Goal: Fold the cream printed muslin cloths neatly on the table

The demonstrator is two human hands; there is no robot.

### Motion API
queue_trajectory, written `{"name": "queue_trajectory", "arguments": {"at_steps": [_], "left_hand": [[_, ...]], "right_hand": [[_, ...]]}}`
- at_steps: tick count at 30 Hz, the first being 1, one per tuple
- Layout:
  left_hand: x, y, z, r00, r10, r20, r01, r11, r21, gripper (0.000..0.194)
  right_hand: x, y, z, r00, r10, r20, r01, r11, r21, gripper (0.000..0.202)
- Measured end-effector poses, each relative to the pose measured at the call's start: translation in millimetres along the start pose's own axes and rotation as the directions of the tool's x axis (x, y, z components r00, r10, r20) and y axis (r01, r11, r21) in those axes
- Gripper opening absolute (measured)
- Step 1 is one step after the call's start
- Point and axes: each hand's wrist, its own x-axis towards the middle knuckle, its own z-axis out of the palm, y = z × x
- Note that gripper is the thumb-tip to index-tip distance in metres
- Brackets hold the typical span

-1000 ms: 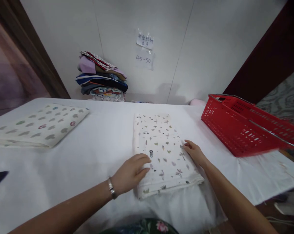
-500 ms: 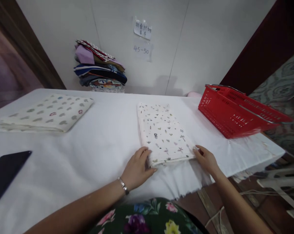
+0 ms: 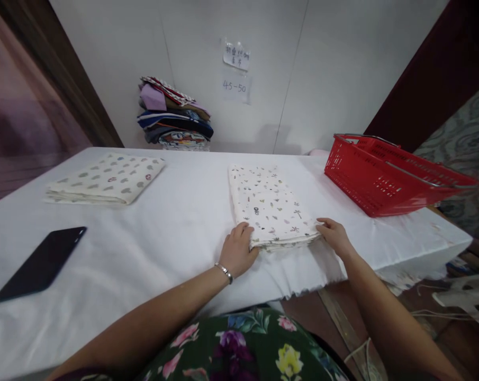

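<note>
A folded white cloth (image 3: 271,203) with small plant prints lies on the white-covered table (image 3: 175,211). My left hand (image 3: 239,251), with a bracelet at the wrist, grips its near left corner between thumb and fingers. At the near right corner, my right hand (image 3: 333,235) pinches the cloth's edge. The layers along the near edge show between both hands. Another folded cloth (image 3: 112,177), cream with grey mushroom-like prints, rests at the left back of the table.
A dark tablet (image 3: 41,264) lies at the front left. On the right stands a red basket (image 3: 382,180) with metal handles. Stacked fabrics (image 3: 175,116) rise behind the table's back edge, beside paper notes (image 3: 236,71) on the wall. A white chair (image 3: 467,299) stands at right.
The view has shifted, with more of the tablet showing. Both hands remain at the near corners of the cloth, and its near-edge layers now look more raised and visible.
</note>
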Motion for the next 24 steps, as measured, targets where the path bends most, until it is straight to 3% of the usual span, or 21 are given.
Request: {"name": "queue_trajectory", "arguments": {"at_steps": [7,15,20,24], "left_hand": [[1.1,11.2,2.1,0.998,-0.057,-0.029,0.058,0.998,0.033,0.040],[4.2,12.7,3.8,1.000,-0.014,-0.011,0.016,0.991,0.132,0.035],[2.9,9.2,3.5,0.999,-0.038,-0.018,0.040,0.997,0.067,0.031],[0.7,7.6,2.3,0.999,-0.047,-0.020,0.048,0.998,0.040,0.038]], "right_hand": [[-1.4,-3.3,2.3,0.998,0.055,-0.013,-0.052,0.979,0.195,0.042],[12.5,-21.2,-5.3,0.989,0.147,0.001,-0.138,0.926,0.352,0.043],[17.6,-23.9,-5.9,0.989,0.145,0.005,-0.137,0.924,0.357,0.042],[11.2,-12.3,-3.3,0.992,0.124,-0.001,-0.119,0.956,0.268,0.045]]}}
